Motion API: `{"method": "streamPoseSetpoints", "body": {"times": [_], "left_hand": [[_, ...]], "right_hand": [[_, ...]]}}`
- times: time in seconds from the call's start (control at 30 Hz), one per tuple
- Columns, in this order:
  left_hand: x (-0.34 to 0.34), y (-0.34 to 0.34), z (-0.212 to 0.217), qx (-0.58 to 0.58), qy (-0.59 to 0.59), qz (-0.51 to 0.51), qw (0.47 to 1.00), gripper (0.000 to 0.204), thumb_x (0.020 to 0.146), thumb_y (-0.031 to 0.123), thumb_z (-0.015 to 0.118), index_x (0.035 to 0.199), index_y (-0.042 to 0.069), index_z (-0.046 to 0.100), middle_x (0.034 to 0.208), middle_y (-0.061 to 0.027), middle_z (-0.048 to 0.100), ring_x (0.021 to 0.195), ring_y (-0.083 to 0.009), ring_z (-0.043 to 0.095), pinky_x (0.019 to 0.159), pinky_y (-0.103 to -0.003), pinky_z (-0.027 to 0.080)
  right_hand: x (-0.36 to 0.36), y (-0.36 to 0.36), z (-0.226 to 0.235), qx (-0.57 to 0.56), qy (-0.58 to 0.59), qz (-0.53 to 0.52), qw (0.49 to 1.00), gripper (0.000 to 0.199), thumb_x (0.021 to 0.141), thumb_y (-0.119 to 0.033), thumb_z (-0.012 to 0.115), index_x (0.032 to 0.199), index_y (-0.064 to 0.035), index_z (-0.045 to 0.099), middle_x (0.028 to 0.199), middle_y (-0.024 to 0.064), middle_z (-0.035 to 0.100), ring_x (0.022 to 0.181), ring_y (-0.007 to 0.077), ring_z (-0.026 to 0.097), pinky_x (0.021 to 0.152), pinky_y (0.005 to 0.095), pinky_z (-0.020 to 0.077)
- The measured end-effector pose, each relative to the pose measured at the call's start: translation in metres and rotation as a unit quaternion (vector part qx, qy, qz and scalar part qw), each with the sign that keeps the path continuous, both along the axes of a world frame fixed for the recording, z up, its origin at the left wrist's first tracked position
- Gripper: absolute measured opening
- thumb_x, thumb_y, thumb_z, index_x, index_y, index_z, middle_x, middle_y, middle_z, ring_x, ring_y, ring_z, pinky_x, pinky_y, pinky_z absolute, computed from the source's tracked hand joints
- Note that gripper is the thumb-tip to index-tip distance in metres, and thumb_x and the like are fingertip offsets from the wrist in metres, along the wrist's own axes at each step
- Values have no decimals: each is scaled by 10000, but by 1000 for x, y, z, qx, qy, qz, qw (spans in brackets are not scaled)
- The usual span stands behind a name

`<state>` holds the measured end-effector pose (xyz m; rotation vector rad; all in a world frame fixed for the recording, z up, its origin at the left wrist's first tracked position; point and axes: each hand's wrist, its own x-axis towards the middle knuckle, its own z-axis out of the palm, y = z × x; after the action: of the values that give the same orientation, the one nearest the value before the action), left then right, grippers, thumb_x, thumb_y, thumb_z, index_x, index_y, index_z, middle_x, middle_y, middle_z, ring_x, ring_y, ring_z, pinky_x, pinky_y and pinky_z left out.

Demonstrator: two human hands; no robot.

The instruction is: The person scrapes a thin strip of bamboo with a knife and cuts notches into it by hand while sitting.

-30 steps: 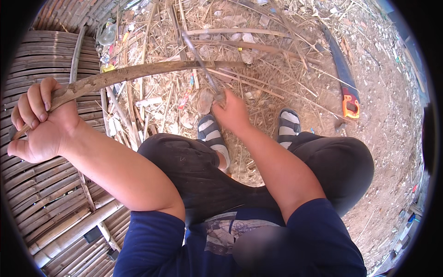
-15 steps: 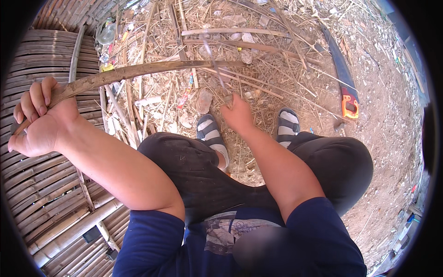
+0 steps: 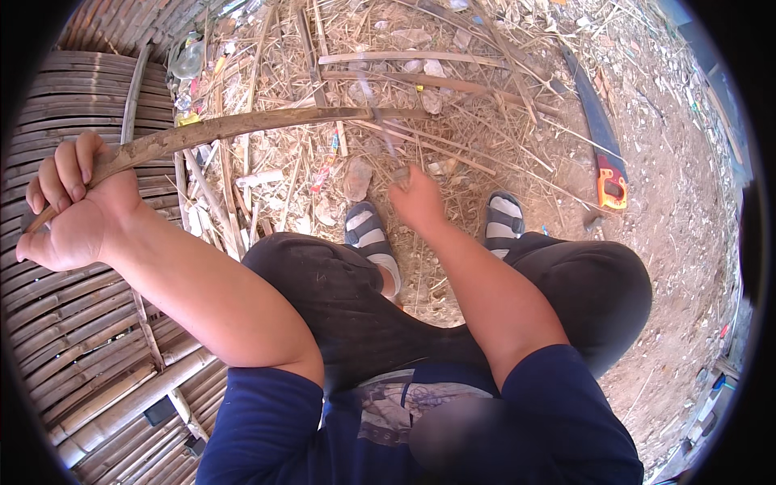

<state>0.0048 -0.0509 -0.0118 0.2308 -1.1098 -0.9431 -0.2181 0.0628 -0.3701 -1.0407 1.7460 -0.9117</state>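
Note:
My left hand [image 3: 81, 202] is closed round the near end of a long brown bamboo strip [image 3: 242, 124], raised at the left. The strip runs to the right across the middle, its far end beyond my right hand. In my closed right hand [image 3: 417, 198], between my feet, is the grip of a long, thin-bladed knife [image 3: 386, 139]. Its blade points away from me, seems to be seen nearly edge-on and crosses the strip near the strip's right end. Whether blade and strip touch, I cannot tell. Glare blurs the blade's tip.
A handsaw [image 3: 596, 121] with an orange handle lies on the dirt at the right. Several loose bamboo strips [image 3: 412, 58] and shavings litter the ground ahead. A slatted bamboo wall [image 3: 73, 323] bounds the left side. A stone [image 3: 357, 179] lies by my left sandal [image 3: 368, 225].
The bamboo strip and my left hand have shifted very slightly. My right hand and the knife stay nearly in place.

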Motion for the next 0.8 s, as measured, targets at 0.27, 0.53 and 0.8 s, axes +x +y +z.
{"method": "streamPoseSetpoints", "body": {"times": [0.27,0.53,0.8], "left_hand": [[-22,8,0,18,14,176,984,655,920,751,233,744,151,427,536,32,309,457,-123,244,478,-267,242],[-10,4,-1,-3,3,101,995,600,937,697,247,766,149,420,554,30,310,461,-122,243,478,-267,239],[-23,9,0,4,14,133,991,567,931,676,273,757,159,429,544,34,315,446,-112,258,470,-264,237]], "right_hand": [[-1,21,-54,10,1,-19,1000,394,813,-230,665,1147,-34,592,990,247,691,968,432,659,845,494,518],[-1,0,-9,-3,9,35,999,422,806,-227,678,1173,-46,573,986,257,687,959,435,658,830,501,514],[-13,20,-83,103,38,-45,993,396,816,-237,678,1114,5,582,1007,261,684,959,451,655,839,496,525]]}}
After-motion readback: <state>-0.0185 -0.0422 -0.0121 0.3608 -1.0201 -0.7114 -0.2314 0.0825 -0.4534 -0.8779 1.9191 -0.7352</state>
